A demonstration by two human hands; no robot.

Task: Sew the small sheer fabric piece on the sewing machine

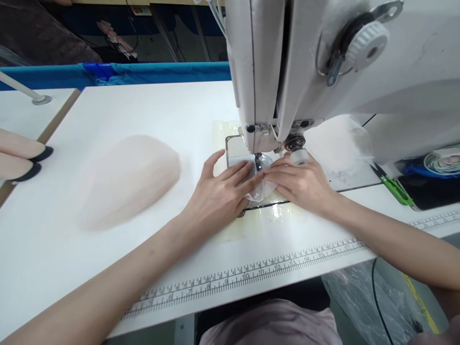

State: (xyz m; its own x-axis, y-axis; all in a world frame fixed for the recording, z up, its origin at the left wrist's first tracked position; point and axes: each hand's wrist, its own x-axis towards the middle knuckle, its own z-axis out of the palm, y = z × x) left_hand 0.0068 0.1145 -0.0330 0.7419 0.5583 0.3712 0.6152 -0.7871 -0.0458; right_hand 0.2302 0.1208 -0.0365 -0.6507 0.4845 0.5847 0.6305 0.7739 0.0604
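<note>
A small piece of sheer white fabric (259, 193) lies under the needle and presser foot (258, 162) of a white sewing machine (266, 72). My left hand (228, 189) rests palm down to the left of the foot, fingers stretched over the fabric and thumb apart. On the other side, my right hand (304, 182) has its bent fingers pressed together at the fabric's right edge, close to the foot. Its thumb tip is hidden. The fingertips of both hands almost meet in front of the needle.
A pale, sheer cup-shaped piece (132, 179) lies on the white table (194, 110) at left. More pale fabric (338, 141) sits behind my right hand. Green thread snips (395, 188) and a dark phone-like slab (431, 189) are at right. A printed ruler (251, 275) follows the front edge.
</note>
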